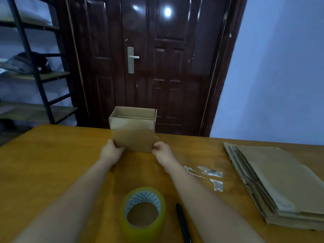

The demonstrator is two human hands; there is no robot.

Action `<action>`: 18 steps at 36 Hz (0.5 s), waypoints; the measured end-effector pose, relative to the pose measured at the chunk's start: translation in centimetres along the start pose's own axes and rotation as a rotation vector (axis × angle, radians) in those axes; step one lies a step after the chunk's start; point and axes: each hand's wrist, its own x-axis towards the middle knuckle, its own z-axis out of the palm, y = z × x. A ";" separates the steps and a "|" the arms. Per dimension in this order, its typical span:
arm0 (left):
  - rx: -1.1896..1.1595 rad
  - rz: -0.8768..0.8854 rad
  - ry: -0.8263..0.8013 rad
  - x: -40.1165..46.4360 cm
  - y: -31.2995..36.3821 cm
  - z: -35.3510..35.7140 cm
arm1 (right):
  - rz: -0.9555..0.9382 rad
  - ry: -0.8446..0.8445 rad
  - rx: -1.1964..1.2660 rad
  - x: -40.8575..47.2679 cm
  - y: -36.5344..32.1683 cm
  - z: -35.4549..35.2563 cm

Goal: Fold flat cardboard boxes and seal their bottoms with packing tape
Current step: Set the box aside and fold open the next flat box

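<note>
I've got the one erected cardboard box dead ahead at arm's length on the table, mouth up, its longer side running left to right; my left hand and right hand each grip a near bottom corner, equally close. Behind them, nearer me: one tape roll, one black pen, one stack of flat boxes to the right.

Box stood mid-table, tape roll nearer. Pen lay just right of roll. Flat stack far right.
</note>
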 end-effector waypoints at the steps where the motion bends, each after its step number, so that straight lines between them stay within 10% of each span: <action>1: 0.026 -0.019 0.003 0.6 -0.3 -0.3 | 0.006 -0.027 0.002 0.4 -0.1 0.5; 18: -0.077 -0.119 -0.002 4.8 -1.5 -0.7 | 0.030 -0.187 -0.174 3.2 -0.9 3.0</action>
